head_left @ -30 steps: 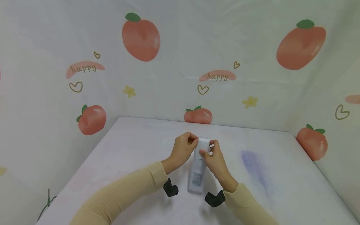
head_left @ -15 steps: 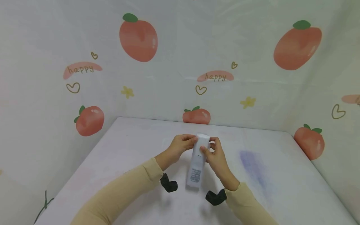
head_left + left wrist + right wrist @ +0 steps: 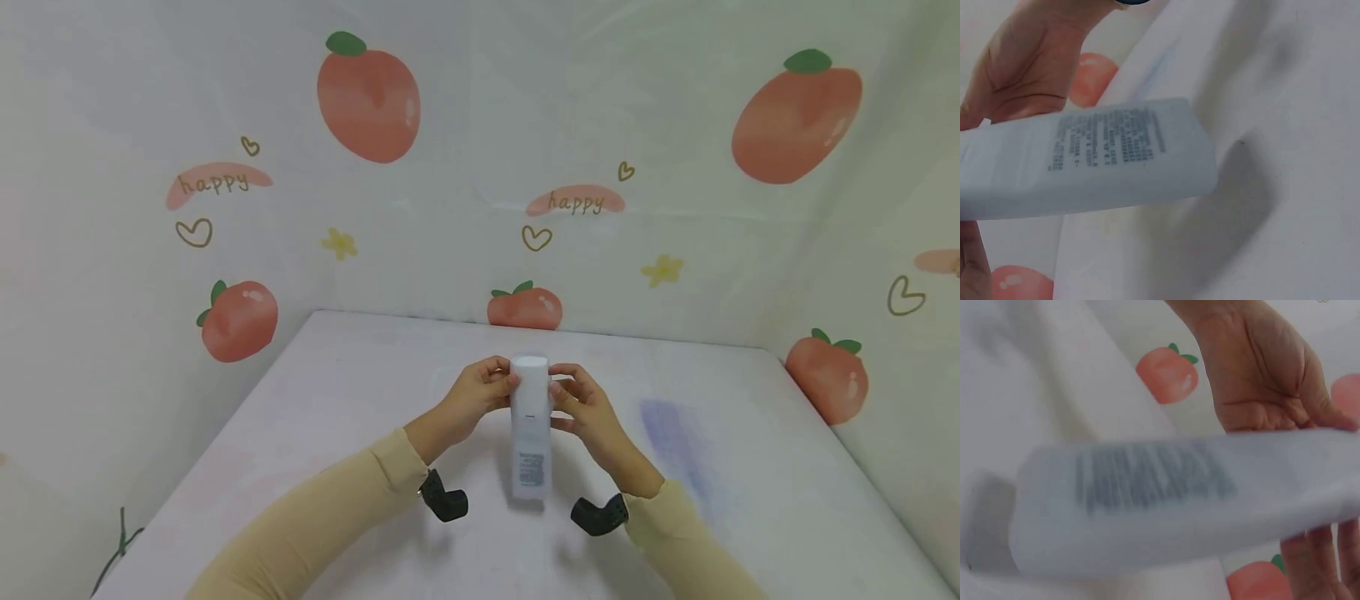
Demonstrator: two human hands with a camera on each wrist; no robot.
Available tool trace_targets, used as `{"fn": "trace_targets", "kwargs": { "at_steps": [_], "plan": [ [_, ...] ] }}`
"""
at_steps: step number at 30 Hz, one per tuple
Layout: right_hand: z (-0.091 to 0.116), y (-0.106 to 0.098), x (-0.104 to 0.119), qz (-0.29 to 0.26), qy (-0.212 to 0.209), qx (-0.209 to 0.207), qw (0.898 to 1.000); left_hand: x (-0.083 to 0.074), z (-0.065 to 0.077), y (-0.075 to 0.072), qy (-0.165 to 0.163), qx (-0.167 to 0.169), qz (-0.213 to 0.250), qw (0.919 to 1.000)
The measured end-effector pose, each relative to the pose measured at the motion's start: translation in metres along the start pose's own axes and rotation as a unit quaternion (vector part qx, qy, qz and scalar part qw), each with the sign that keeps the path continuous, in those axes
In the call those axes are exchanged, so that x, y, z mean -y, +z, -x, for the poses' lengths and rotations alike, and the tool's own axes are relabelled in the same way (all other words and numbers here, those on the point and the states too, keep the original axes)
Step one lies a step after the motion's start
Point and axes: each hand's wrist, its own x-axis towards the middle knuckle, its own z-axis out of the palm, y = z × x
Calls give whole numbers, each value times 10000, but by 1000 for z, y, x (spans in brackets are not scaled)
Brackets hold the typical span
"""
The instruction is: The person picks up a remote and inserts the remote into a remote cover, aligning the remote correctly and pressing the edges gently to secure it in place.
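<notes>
Ahead of me in the head view is a white, flattened bottle [image 3: 531,433], with a narrow cap end at the top and a block of small grey print low on its face. My left hand [image 3: 472,398] grips its left edge near the top, thumb in front. On the opposite edge my right hand [image 3: 591,414] pinches it, thumb against the side and fingers spread behind. Both wrist views show the base raised off the table, apart from its shadow. The print [image 3: 1107,139] shows up close in the left wrist view; the right wrist view has it blurred.
A white-covered table [image 3: 390,358] lies under the bottle, with a bluish-purple smudge [image 3: 678,446] at right. Behind it hangs a white cloth [image 3: 450,100] printed with red fruit. Black curved mounts [image 3: 444,497] stick out from the wrists.
The bottle has turned from a slant to nearly straight up and down. My left fingers have moved onto its side edge, and my right thumb has shifted from its face to the right edge.
</notes>
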Motion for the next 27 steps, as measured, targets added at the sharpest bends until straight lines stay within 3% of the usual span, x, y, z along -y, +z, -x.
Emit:
{"fn": "trace_targets", "kwargs": {
  "at_steps": [8,17,21,27],
  "plan": [
    [2,-7,2,-372,66,401,9985,-3,7,-5,94,665,407,9969],
    [2,-2,8,324,153,188,9992,-3,9,-6,265,626,257,9974],
    [1,0,9,-342,535,90,9979,-2,9,-6,283,569,264,9976],
    [4,1,7,-1474,975,6,9843,-3,9,-5,274,533,164,9981]
  ]
}}
